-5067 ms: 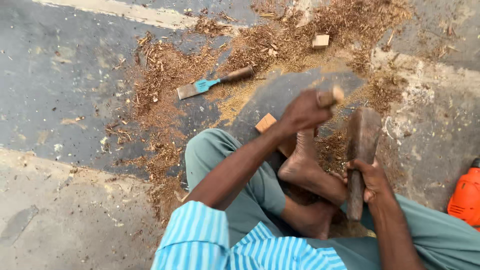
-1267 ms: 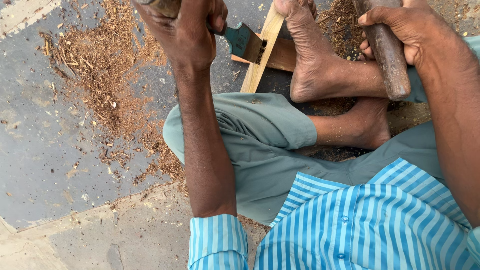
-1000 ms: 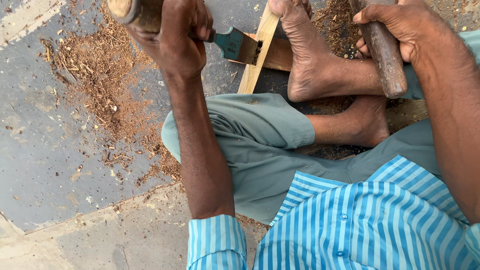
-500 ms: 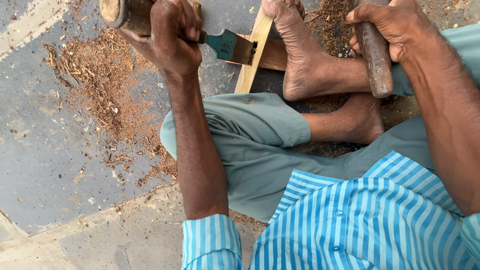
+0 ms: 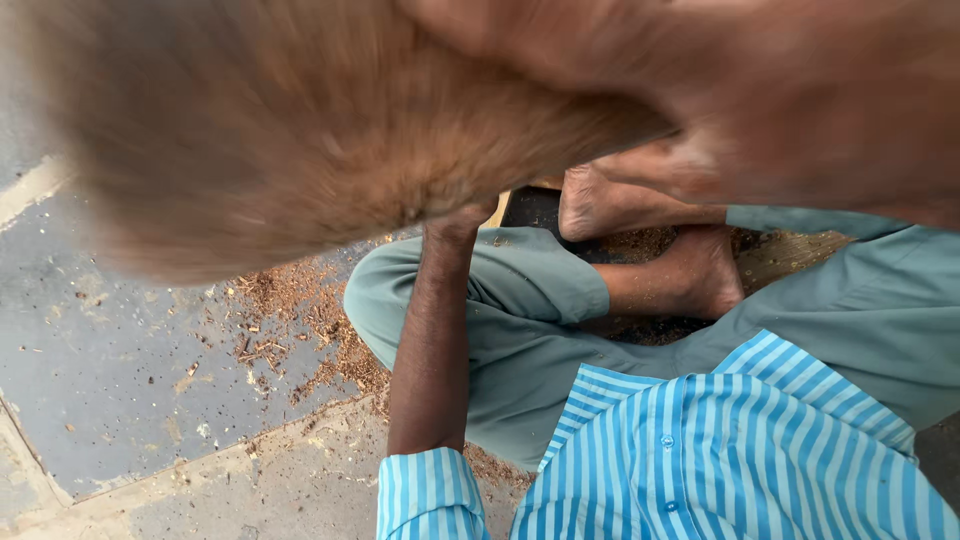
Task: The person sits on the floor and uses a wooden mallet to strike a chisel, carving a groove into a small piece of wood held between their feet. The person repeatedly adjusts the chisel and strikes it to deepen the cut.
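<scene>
- Left forearm [image 5: 432, 340]: seen rising from a striped cuff toward the top of the view; the left hand is hidden behind a large brown blur [image 5: 300, 130], so its grip cannot be told.
- Right hand: lost in the same blur at upper right; state cannot be told.
- Wood strip [image 5: 500, 210]: only a pale sliver is seen, just beyond the left wrist, beside the bare feet [image 5: 640, 205]; its long axis cannot be judged.
- Floor [image 5: 120, 370]: grey, strewn with shavings [image 5: 300, 320] left of the knee.
</scene>
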The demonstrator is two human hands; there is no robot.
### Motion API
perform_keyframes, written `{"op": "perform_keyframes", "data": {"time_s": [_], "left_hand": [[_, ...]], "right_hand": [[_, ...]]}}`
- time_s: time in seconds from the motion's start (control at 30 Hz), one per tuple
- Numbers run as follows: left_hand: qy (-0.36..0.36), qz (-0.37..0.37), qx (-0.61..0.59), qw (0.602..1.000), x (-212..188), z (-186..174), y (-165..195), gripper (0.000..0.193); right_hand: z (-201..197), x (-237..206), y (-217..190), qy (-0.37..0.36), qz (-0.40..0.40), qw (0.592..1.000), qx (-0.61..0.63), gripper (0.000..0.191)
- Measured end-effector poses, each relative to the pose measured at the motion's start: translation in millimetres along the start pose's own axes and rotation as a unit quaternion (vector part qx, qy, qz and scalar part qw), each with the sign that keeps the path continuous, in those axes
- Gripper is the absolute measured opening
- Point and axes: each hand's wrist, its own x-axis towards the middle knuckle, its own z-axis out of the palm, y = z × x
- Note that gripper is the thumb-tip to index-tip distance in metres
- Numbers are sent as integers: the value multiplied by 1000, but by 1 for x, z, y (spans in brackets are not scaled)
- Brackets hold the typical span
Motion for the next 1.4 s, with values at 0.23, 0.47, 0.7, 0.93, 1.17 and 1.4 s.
{"op": "perform_keyframes", "data": {"time_s": [0.23, 0.47, 0.7, 0.93, 1.17, 1.4], "left_hand": [[-24, 6, 28, 999, -12, -3, -46, 36], [-16, -12, 7, 1000, -19, 4, -53, 50], [-40, -6, 15, 999, 16, 23, -32, 65], [4, -41, -135, 990, 37, 5, 12, 81], [69, -95, -137, 984, -1, -21, -30, 78], [88, -50, -117, 988, -14, -8, -49, 83]], "right_hand": [[-48, 41, 0, 16, 19, 999, 47, 99], [-57, 50, 2, 57, 26, 994, 91, 89], [-25, 27, -2, -78, 32, 996, -7, 99], [-17, -8, -7, -23, 160, 977, 137, 114], [-21, -11, -14, 38, 189, 958, 213, 114], [-24, -10, -20, 46, 183, 959, 211, 111]]}}
